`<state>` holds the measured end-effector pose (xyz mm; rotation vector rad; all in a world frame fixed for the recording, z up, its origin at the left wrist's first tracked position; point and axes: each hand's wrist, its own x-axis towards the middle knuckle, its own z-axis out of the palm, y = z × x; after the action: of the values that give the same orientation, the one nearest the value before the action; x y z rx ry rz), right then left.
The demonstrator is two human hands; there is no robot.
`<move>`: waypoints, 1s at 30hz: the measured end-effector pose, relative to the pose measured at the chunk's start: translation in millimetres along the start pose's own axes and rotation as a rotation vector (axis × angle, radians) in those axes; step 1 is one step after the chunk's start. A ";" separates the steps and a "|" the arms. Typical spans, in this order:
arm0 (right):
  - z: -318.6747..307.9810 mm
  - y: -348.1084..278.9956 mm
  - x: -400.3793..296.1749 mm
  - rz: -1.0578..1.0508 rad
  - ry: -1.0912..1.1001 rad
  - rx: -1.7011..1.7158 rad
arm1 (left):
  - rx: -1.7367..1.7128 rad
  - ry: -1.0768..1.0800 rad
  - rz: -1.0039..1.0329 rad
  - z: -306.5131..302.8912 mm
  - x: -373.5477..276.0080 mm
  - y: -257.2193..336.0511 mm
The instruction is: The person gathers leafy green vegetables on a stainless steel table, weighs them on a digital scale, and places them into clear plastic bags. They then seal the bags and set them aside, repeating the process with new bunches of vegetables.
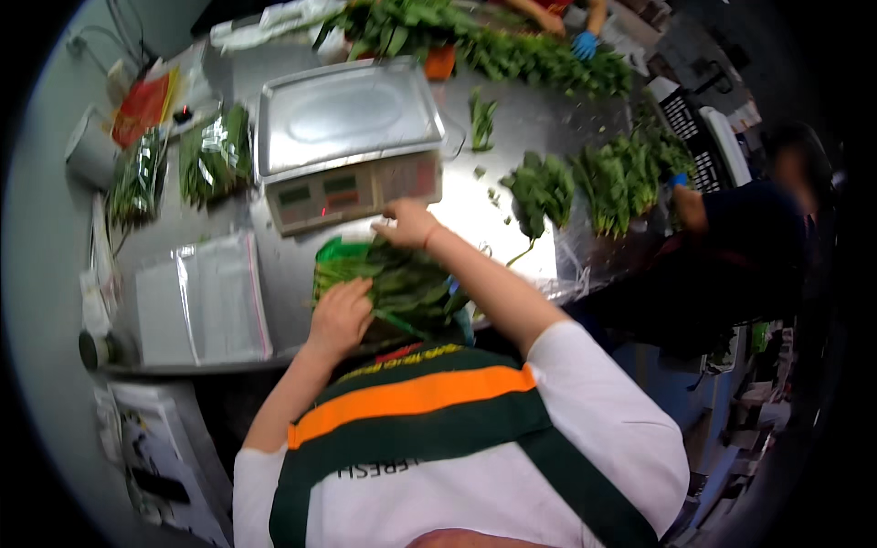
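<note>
A bunch of leafy greens (411, 281) lies right before me at the near edge of the steel table, stems to the left, with green material at its upper left. On its stem end rests my left hand (342, 315), its fingers bent over the stems; whether it grips them is unclear. My right hand (405, 224) is above the leaves, by the front panel of a digital weighing scale (353, 192); its fingertips are near the panel's lower edge, and contact cannot be told. The scale's metal pan (349, 116) holds nothing.
Clear plastic bags (205, 301) lie stacked at the left, below bagged greens (216, 157). Loose bunches of greens (616, 181) are at the right, beside a co-worker's arm (692, 205). A larger heap (534, 65) lies across the table, under another person's gloved hand (586, 44).
</note>
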<state>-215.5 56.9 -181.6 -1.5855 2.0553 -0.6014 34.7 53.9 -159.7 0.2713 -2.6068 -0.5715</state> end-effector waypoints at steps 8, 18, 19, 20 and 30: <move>-16.6 -38.7 -8.7 0.135 -0.849 0.091 | 0.046 0.055 -0.180 6.5 2.0 9.6; 7.7 -86.3 -98.1 -0.089 -0.281 -0.348 | -0.654 0.188 -0.630 -18.1 -11.6 -27.2; 7.1 -84.0 -98.4 -0.099 -0.263 -0.345 | -0.912 0.386 -0.910 -30.9 -23.4 -45.1; 8.0 -83.7 -98.9 -0.114 -0.255 -0.337 | -0.445 0.546 -1.087 -32.8 -51.1 -79.8; 4.2 -74.3 -89.3 -0.067 -0.358 -0.268 | 0.005 0.551 -1.221 -37.8 -130.2 -140.3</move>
<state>-136.7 125.8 -131.2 -1.7671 1.8736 -0.0521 179.6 -48.2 -241.2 1.7664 -1.6665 -0.7008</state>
